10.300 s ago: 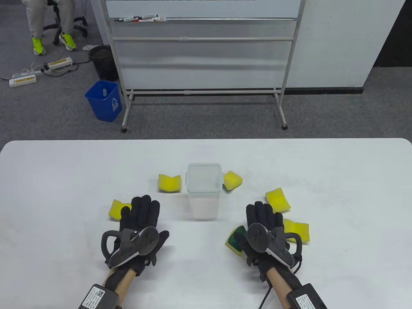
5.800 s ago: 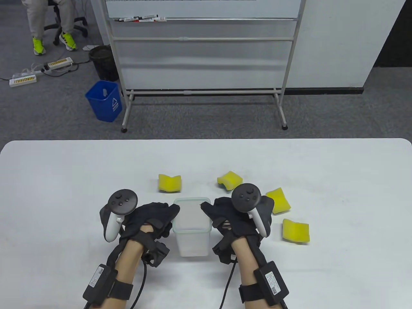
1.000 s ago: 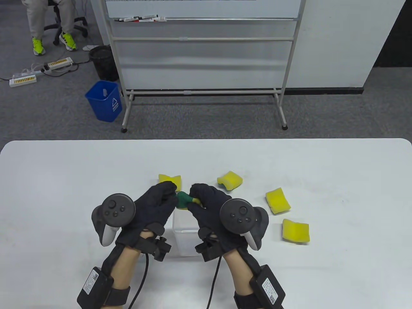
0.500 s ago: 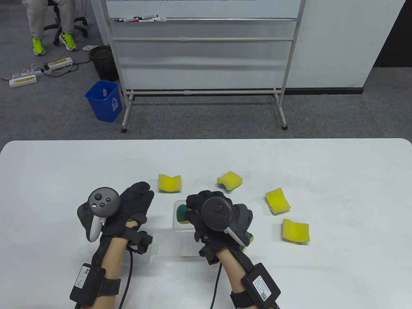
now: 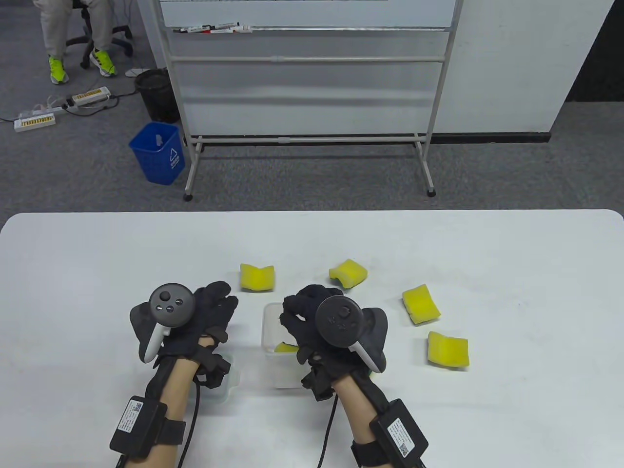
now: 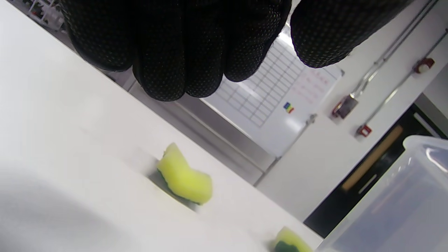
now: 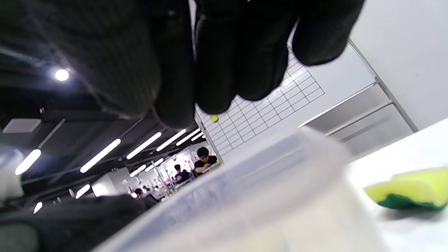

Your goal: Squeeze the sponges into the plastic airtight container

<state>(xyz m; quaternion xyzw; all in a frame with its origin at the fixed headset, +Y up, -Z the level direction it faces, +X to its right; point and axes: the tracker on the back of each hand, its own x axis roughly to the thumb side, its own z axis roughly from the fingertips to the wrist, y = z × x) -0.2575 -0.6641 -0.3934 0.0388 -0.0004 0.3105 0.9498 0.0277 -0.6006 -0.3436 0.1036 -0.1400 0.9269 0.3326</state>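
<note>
while the right hand hovers empty, fingers curled, over the container, a sponge lies inside. beside it, the left hand hangs loose and empty.

Overhead, looking down on the table; wrist views low, tilted, close, sharing the container at frame bottom.
</note>
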